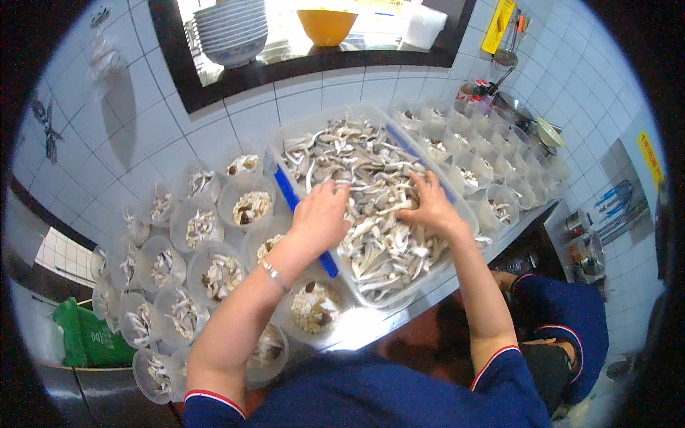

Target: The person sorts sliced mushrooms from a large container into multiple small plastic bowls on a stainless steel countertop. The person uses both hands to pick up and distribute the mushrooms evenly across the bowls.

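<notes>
A large clear plastic bin (385,304) with blue side clips stands before me, heaped with torn grey-white mushrooms (388,243) that look like oyster mushrooms. My left hand (321,216) reaches over the blue-clipped left side, its fingers bent down onto the heap. Its fingertips and thumb are partly hidden, so a grip cannot be made out. On the heap's right side lies my right hand (433,208), fingers spread, with no piece plainly held. Close to my left forearm, a clear plastic tub (316,310) contains pale, crumbly pieces, mushroom strips and a dark brown piece.
Several similar filled tubs (200,227) crowd the counter's left side. More tubs (503,203) stand in rows at right. Stacked bowls (233,32) and an orange bowl (326,27) occupy the window ledge. A co-worker (562,321) bends low at right. A green bin (91,334) is at lower left.
</notes>
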Available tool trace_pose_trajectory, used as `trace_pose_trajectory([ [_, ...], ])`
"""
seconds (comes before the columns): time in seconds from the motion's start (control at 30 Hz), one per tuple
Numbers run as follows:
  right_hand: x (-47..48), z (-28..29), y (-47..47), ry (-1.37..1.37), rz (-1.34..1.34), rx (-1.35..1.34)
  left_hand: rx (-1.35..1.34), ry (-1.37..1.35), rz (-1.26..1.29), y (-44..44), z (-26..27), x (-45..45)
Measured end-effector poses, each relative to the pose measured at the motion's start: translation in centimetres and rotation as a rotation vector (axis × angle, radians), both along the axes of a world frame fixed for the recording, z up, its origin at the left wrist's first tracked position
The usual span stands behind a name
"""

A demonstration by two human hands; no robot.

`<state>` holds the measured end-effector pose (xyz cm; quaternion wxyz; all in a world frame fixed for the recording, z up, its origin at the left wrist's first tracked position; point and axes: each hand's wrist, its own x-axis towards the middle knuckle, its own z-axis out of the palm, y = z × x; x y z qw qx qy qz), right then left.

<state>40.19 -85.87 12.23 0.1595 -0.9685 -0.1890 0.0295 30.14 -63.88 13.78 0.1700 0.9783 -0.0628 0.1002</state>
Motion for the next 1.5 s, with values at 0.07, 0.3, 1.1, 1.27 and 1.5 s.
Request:
trace_pose_trajectory([
  [0.07, 0.7, -0.4, 0.1, 0.020, 0.053, -0.024, 0.118, 0.111, 0.045, -0.3, -0.4, 2.9],
  [0.3, 1.5, 0.3, 0.5, 0.073, 0.058, -0.075, 0.074, 0.360, -0.097, -2.5, -2.6, 9.3],
  [1.1, 2.4, -2.0, 1.1, 0.079, 0.352, 0.231, -0.177, 0.259, 0.020, -5.3, -3.3, 9.7],
  [1.27, 3.8, -1.0, 0.1, -0.056, 0.363, 0.410, -0.461, 0.075, -0.053, -4.9, -2.5, 10.1],
  [1.5, 1.3, 4.1, 2.1, 0.334, 0.332, 0.822, -0.980, -0.167, -0.012, -6.2, -0.8, 8.0],
])
